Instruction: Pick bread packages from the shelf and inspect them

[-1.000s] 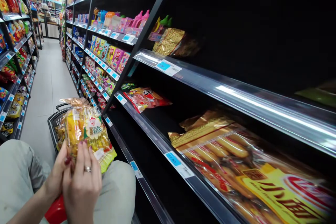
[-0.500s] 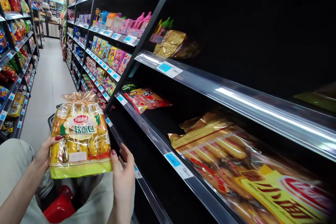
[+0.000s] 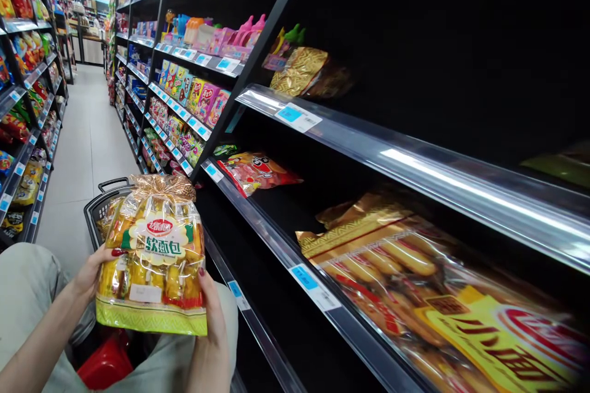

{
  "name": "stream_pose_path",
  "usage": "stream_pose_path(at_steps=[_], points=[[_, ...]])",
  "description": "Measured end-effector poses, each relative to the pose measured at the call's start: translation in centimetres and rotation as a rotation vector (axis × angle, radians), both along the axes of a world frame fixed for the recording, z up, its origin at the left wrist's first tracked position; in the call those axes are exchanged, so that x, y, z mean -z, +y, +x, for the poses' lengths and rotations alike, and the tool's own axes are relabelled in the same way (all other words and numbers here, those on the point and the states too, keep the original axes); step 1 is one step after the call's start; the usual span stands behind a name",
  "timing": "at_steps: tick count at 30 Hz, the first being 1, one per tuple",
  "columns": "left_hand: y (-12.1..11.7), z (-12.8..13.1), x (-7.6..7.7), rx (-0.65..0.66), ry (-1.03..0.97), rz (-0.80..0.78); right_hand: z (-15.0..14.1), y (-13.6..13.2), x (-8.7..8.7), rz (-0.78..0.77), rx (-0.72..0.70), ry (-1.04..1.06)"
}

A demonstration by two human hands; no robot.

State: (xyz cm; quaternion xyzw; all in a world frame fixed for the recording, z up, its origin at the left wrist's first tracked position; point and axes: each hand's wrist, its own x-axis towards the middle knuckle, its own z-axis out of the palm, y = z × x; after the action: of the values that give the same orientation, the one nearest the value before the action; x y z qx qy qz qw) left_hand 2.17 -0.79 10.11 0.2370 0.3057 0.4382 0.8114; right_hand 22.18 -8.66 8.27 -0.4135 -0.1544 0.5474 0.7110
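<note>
Currently, the bread bag (image 3: 159,258) is gripped at its sides by left hand (image 3: 90,271) and right hand (image 3: 213,310), apparently being inspected. For any shift, even two-sided support is likely needed.

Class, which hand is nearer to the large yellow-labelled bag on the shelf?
Right. The right hand holds the yellow packet at its right edge, left of the large yellow-labelled bag; the left hand, at the packet's left edge, is farther left.
</note>
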Motion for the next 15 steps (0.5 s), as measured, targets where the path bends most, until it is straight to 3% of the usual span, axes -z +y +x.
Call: stream_pose_path(at_steps=[15], points=[[0.11,-0.24,0.43,0.008,-0.014,0.011,-0.21,-0.10,-0.26,0.098,-0.062,0.024]])
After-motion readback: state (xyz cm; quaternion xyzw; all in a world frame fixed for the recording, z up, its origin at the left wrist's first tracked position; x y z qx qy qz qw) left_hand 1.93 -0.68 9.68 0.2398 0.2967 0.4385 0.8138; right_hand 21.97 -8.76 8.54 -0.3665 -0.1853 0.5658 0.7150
